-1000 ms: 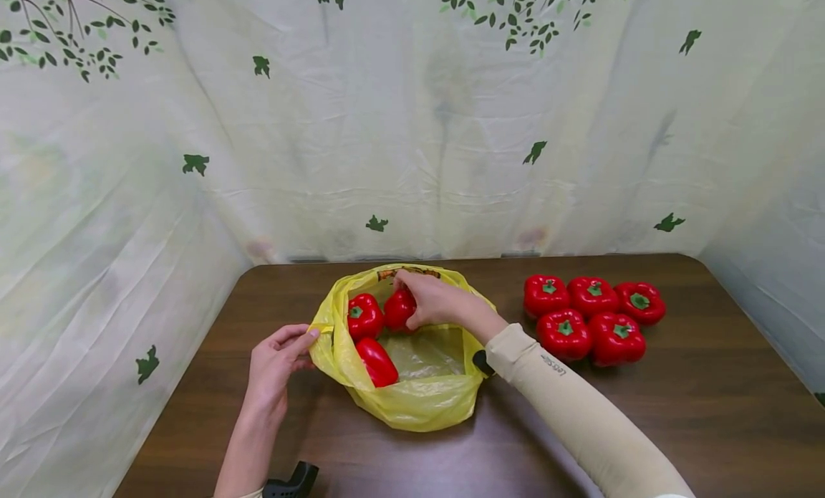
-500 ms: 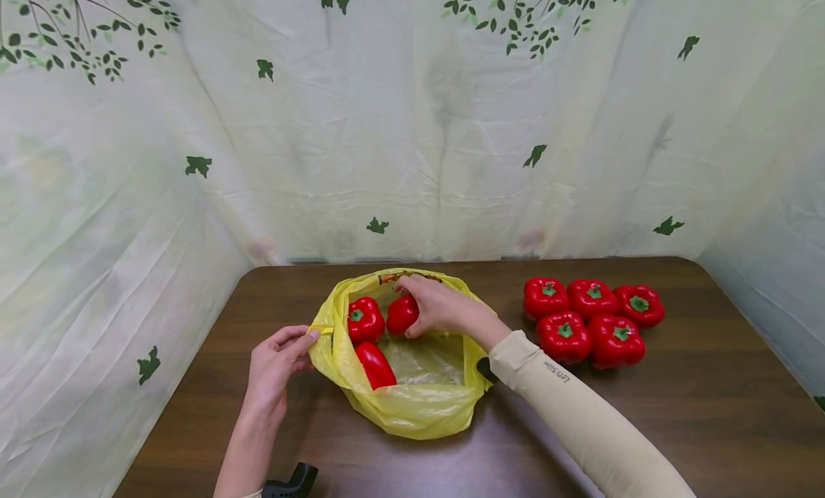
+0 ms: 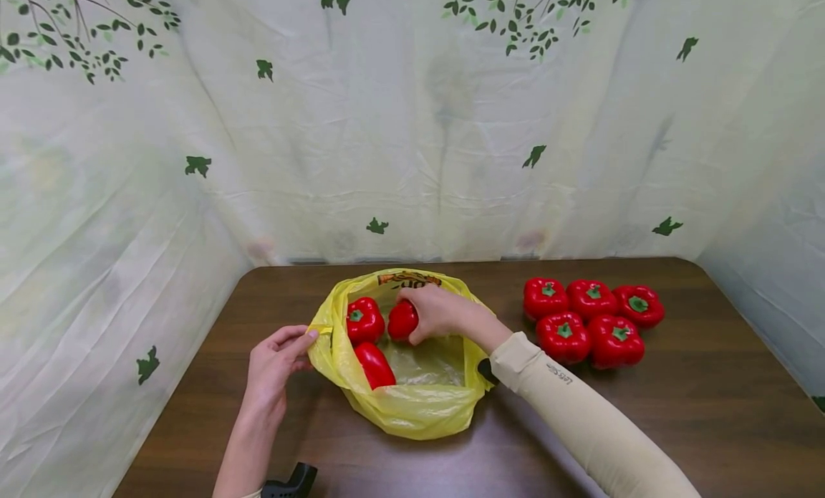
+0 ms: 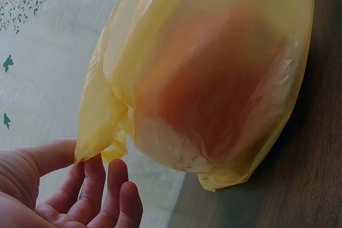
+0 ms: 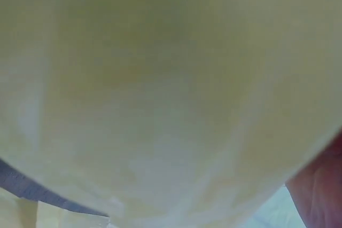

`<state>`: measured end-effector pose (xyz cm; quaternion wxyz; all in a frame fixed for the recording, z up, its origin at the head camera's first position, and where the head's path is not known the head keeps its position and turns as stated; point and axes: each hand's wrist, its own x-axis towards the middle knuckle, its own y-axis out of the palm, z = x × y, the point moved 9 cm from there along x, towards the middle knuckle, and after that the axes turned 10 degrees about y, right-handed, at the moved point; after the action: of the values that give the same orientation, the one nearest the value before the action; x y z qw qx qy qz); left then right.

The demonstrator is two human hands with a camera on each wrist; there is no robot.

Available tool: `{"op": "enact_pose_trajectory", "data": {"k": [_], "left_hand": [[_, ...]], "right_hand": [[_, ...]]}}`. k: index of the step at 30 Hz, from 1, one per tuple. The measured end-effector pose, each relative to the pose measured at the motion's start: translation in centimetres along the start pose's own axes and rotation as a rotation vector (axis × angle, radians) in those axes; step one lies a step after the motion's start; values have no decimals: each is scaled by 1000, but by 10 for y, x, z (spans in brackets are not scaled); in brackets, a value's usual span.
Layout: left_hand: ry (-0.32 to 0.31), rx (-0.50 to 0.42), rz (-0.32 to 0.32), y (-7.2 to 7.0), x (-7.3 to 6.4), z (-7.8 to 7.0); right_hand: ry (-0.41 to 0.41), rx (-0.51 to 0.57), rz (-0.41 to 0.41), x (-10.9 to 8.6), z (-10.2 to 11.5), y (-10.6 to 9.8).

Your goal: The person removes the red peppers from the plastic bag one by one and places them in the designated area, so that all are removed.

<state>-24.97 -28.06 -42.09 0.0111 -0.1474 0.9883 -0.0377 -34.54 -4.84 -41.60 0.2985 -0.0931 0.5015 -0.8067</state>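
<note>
A yellow plastic bag [image 3: 422,415] stands wide-mouthed on the table, two red bell peppers resting inside at its left: one upright bell pepper [image 3: 364,320] with its green stem showing, one bell pepper on its side [image 3: 374,365]. My left hand [image 3: 278,362] pinches the bag's left rim between thumb and fingers; in the left wrist view a pepper glows reddish through the plastic [image 4: 214,89]. My right hand [image 3: 438,313] reaches into the bag and grips a third bell pepper [image 3: 402,321] beside the upright one. Yellow plastic fills most of the right wrist view, hiding the right fingers there.
Several more red bell peppers [image 3: 591,322] sit grouped on the brown wooden table [image 3: 696,405], right of the bag. A pale curtain with printed leaves [image 3: 438,161] hangs behind the table and along both sides.
Inside the bag, my right hand has shifted slightly nearer the front with its pepper, uncovering more of the dark print at the back rim. My left hand keeps its place on the rim.
</note>
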Motion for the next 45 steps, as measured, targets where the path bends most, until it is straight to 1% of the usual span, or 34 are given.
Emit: {"op": "enact_pose_trajectory", "data": {"k": [3, 6, 8, 11, 13, 15, 19, 21, 23, 26, 28, 31, 36, 40, 45], "left_hand": [[2, -5, 2, 0, 0, -1], [2, 1, 6, 0, 0, 0], [-2, 1, 3, 0, 0, 1], [-2, -4, 4, 0, 1, 1], [-4, -8, 3, 0, 2, 2], [-6, -9, 5, 0, 2, 2], [-9, -9, 4, 0, 2, 3], [-6, -7, 4, 0, 2, 2], [-1, -9, 2, 0, 2, 2], [3, -3, 3, 0, 1, 2], [4, 1, 3, 0, 1, 2], [-2, 13, 1, 0, 0, 3], [-8, 22, 2, 1, 0, 4], [-9, 20, 6, 2, 1, 5], [-12, 24, 6, 2, 1, 5]], "right_hand": [[11, 17, 3, -2, 0, -1], [1, 22, -11, -5, 2, -3], [-11, 8, -27, -7, 5, -6], [-1, -23, -52, -13, 8, -13], [7, -22, -65, -17, 10, -18], [11, 2, -73, -22, 12, -23], [11, 85, -91, -30, 15, -33], [14, 109, -113, -34, 15, -39], [3, 122, -136, -39, 16, -44], [-31, 114, -173, -46, 19, -50], [-59, 105, -186, -51, 21, -52], [-80, 99, -187, -58, 22, -53], [-73, 94, -207, -70, 20, -53], [-82, 123, -245, -79, 18, -56], [-81, 174, -272, -91, 13, -57]]}}
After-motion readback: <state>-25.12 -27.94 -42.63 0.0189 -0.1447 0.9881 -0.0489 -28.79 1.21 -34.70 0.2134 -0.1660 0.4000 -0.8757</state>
